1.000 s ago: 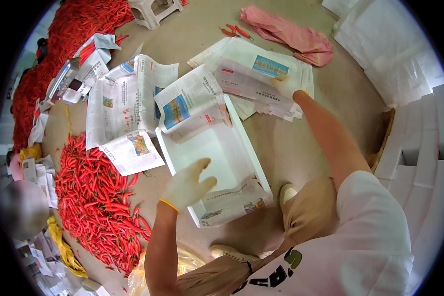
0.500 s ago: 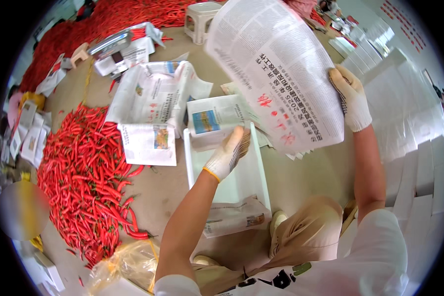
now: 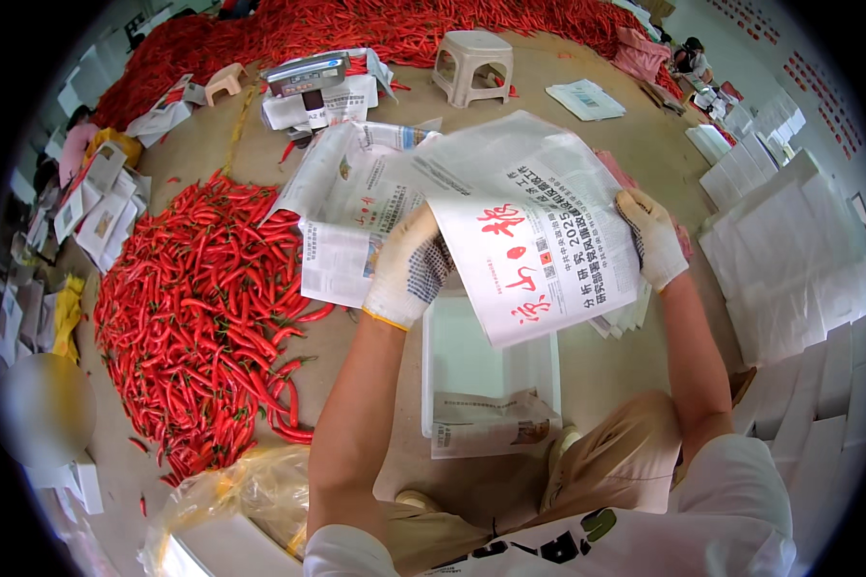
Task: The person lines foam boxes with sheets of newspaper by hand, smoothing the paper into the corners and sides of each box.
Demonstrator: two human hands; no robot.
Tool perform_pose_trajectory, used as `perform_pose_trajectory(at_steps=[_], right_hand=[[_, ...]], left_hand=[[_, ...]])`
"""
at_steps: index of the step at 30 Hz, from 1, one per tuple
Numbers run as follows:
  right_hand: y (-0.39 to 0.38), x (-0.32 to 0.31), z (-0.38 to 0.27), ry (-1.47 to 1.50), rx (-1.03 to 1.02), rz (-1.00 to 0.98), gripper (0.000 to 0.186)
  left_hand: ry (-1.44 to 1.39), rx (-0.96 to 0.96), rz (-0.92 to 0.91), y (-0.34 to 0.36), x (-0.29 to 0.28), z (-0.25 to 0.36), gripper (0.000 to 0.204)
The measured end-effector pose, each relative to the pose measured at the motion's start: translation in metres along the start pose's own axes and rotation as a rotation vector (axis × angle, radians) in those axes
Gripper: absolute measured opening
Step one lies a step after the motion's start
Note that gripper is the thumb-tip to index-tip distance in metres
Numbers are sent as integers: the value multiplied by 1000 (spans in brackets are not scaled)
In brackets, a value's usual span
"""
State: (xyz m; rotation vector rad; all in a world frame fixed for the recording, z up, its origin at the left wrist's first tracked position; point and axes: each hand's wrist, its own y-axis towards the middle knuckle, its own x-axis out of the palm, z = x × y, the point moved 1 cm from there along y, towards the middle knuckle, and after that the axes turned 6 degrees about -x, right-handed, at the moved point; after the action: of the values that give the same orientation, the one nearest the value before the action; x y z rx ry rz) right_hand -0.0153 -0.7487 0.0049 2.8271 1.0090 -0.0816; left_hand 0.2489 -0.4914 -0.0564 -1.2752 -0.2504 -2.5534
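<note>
Between my two gloved hands a newspaper sheet (image 3: pixel 539 231) is stretched out. My left hand (image 3: pixel 412 267), in a white knit glove with dark dots on the palm, grips the sheet's left edge. At its right edge my right hand (image 3: pixel 652 238) pinches the paper, thumb on top. Under the sheet stands a white foam box (image 3: pixel 431 365), its far end hidden by the paper. Another newspaper sheet (image 3: pixel 491 423) lies in its near end and hangs over the rim. Just beyond my left hand is a second box lined with newspaper (image 3: pixel 356 173), partly covered by the held sheet.
A heap of red chili peppers (image 3: pixel 202 327) spreads on the floor at left, with a far larger pile (image 3: pixel 375 34) at the back. A scale (image 3: pixel 308 77) and a plastic stool (image 3: pixel 473 67) stand beyond the boxes. Stacked white boxes (image 3: pixel 789 260) line the right side.
My left hand has risen from over the foam box and taken hold of the newspaper's left edge. The sheet has come down and left, now spread over the box. The view has shifted slightly.
</note>
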Motion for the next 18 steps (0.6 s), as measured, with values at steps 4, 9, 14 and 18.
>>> perform_pose_trajectory(at_steps=[4,9,14,18], right_hand=[[-7,9,-6,-4,-1,10,32],[-20,1,8,73,46,25,35],[-35,-36,21,-550,-25,23,44],[-89,-25,-31,-612,-190,28,57]], left_hand=[[-210,33,31,-7,20,5,43],[24,81,38,-13,22,11,38],[79,35,24,9,51,-28,28],[70,-100,-35,29,101,-94,20]])
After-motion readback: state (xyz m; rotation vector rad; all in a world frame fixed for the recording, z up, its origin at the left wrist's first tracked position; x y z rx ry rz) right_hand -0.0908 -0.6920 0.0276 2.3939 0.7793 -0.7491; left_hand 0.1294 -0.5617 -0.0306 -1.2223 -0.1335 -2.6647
